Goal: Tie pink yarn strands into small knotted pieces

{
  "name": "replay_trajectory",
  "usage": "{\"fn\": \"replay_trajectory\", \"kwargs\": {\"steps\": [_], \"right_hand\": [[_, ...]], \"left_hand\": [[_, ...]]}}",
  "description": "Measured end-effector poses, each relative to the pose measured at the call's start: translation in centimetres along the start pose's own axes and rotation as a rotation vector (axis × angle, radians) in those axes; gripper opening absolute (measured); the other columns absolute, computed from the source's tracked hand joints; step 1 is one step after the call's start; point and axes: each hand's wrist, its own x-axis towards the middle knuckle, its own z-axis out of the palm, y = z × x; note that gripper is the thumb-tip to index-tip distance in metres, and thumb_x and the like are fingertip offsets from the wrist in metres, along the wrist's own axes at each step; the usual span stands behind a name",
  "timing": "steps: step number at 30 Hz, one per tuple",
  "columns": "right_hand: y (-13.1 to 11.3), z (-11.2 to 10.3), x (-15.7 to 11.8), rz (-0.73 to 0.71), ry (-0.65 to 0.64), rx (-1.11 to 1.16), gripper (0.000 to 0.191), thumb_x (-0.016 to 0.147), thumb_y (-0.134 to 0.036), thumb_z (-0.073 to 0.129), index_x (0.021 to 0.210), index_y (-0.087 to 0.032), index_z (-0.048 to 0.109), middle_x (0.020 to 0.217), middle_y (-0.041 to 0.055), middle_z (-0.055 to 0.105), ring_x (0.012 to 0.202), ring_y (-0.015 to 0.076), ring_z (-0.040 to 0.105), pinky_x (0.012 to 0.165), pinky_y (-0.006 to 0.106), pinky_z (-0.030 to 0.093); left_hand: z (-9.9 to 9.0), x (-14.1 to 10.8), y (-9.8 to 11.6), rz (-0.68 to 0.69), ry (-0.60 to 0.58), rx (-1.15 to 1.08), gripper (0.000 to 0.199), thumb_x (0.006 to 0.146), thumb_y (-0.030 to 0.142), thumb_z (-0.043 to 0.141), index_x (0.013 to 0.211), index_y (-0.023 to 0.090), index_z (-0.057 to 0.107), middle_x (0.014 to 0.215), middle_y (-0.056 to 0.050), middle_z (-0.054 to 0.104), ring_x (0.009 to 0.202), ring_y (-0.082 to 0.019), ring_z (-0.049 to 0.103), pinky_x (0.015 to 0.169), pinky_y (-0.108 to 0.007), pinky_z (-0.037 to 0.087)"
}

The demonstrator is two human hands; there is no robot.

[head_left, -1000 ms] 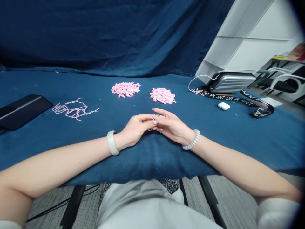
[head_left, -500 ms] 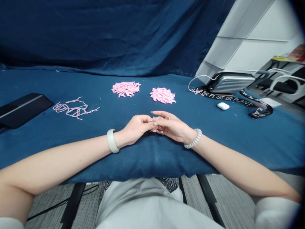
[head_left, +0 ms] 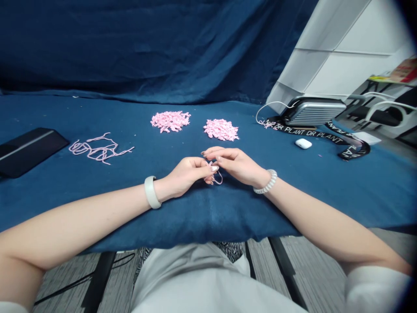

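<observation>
Take the rounded heap of short, knotted pink yarn pieces (head_left: 221,129) as your landmark. The front edge of the blue cloth-covered table (head_left: 213,228) runs well this side of it, past your wrists, and the hanging dark blue curtain (head_left: 156,48) rises beyond it. A strip of blue cloth lies between the heap and your fingers; wider stretches run leftward to a loose tangle of long pale-pink strands (head_left: 102,152) and rightward to a small, glossy white rounded case (head_left: 303,143). A second pink yarn heap (head_left: 170,121) sits just left of the landmark, apart from it. Nearer you than the landmark, your left hand (head_left: 187,177) pinches a thin pink yarn strand (head_left: 222,178) between thumb and fingers, its loop hanging below them. Just beside it, your right hand (head_left: 243,166) is half spread, thumb parted from forefinger; you cannot tell whether its lower fingers touch the strand.
</observation>
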Motion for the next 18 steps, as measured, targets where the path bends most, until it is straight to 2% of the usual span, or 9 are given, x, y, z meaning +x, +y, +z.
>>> {"fn": "replay_trajectory", "kwargs": {"steps": [3,5,7,9,11,14,16,18], "right_hand": [[0.0,0.0,-0.1,0.025,-0.143,-0.041,0.023,0.082,-0.034,0.060,0.100,-0.025,0.070,0.126,0.0048,0.053,0.110,0.0153,0.053,0.095,0.030,0.041],[-0.1,0.1,-0.1,0.046,-0.223,-0.032,0.026,0.083,-0.034,0.059,0.105,-0.024,0.068,0.129,0.0065,0.051,0.106,0.0149,0.055,0.092,0.030,0.042],[-0.2,0.3,-0.1,0.077,-0.288,-0.007,0.030,0.085,-0.034,0.057,0.110,-0.022,0.066,0.122,0.0080,0.055,0.093,0.0125,0.059,0.085,0.029,0.045],[-0.4,0.4,-0.2,0.109,-0.321,-0.015,0.033,0.086,-0.035,0.055,0.113,-0.020,0.064,0.105,0.0074,0.062,0.079,0.0098,0.059,0.078,0.028,0.047],[-0.6,0.5,-0.2,0.131,-0.327,-0.038,0.033,0.086,-0.035,0.055,0.114,-0.018,0.064,0.092,0.0053,0.064,0.071,0.0084,0.057,0.074,0.027,0.046],[-0.6,0.7,-0.2,0.125,-0.267,-0.027,0.025,0.083,-0.032,0.059,0.101,-0.018,0.069,0.097,0.0051,0.063,0.070,0.0075,0.057,0.072,0.025,0.046],[-0.4,0.9,-0.2,0.098,-0.190,0.024,0.016,0.079,-0.030,0.064,0.085,-0.017,0.072,0.105,0.0054,0.061,0.074,0.0079,0.057,0.072,0.025,0.046],[-0.2,1.2,-0.2,0.066,-0.094,0.078,0.014,0.076,-0.029,0.067,0.073,-0.016,0.070,0.107,0.0049,0.060,0.079,0.0091,0.058,0.075,0.025,0.046]], "left_hand": [[-0.2,0.1,0.1,-0.024,-0.062,0.039,0.020,0.074,0.029,0.069,0.066,0.011,0.065,0.057,-0.002,0.061,0.056,-0.010,0.057,0.064,-0.025,0.048],[-0.3,0.1,0.3,-0.031,-0.115,0.074,0.020,0.073,0.029,0.069,0.067,0.010,0.066,0.067,-0.004,0.064,0.059,-0.010,0.059,0.064,-0.026,0.050],[-0.3,0.0,0.7,-0.017,-0.159,0.114,0.023,0.072,0.030,0.070,0.063,0.009,0.066,0.091,-0.009,0.065,0.065,-0.011,0.061,0.066,-0.026,0.052],[-0.3,0.0,1.1,0.001,-0.188,0.150,0.025,0.072,0.031,0.069,0.062,0.008,0.067,0.112,-0.010,0.058,0.070,-0.011,0.062,0.067,-0.026,0.054],[-0.3,0.0,1.3,0.013,-0.213,0.182,0.026,0.073,0.033,0.068,0.063,0.009,0.068,0.117,-0.010,0.055,0.072,-0.012,0.062,0.068,-0.027,0.054],[-0.4,0.1,1.2,0.015,-0.231,0.215,0.029,0.074,0.036,0.068,0.062,0.010,0.068,0.113,-0.010,0.059,0.074,-0.012,0.062,0.071,-0.027,0.053],[-0.5,0.2,0.8,-0.008,-0.215,0.213,0.030,0.074,0.038,0.067,0.062,0.010,0.067,0.091,-0.009,0.066,0.070,-0.013,0.062,0.072,-0.027,0.052],[-0.5,0.3,0.5,-0.025,-0.179,0.179,0.030,0.076,0.038,0.066,0.064,0.011,0.065,0.067,-0.005,0.065,0.065,-0.013,0.061,0.071,-0.028,0.050]]}}
